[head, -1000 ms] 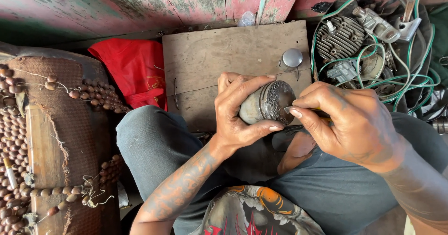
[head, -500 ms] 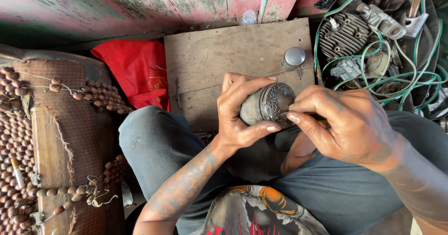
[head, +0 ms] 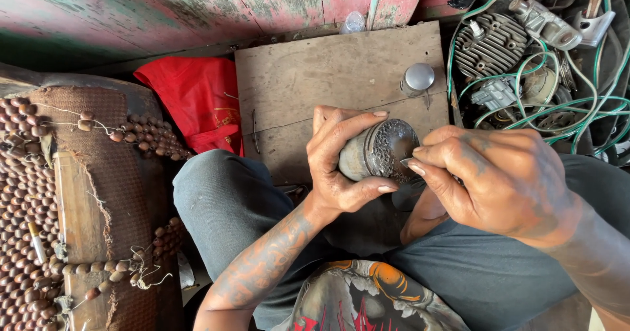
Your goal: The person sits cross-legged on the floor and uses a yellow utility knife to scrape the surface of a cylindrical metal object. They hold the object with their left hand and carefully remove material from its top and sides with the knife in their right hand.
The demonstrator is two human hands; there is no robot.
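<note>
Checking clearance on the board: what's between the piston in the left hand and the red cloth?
In the head view, only bare wooden board lies between the piston, gripped by the left hand, and the red cloth.

right hand point(head: 499, 186) hides whatever tool touches the piston point(head: 380, 150).

The wooden board point(head: 328, 88) lies on the floor before the person's knees, against the plank wall point(head: 197, 9). On the board, near its right edge, stands a small metal cap point(head: 418, 78). Left of the board lies a cloth bag point(head: 197, 101), and farther left a beaded seat cover point(head: 39, 206). Right of the board sits a heap of engine parts point(head: 499, 42) tangled in wires point(head: 558, 101). Behind the board, at the wall, a small bottle point(head: 354, 22) stands.
</note>
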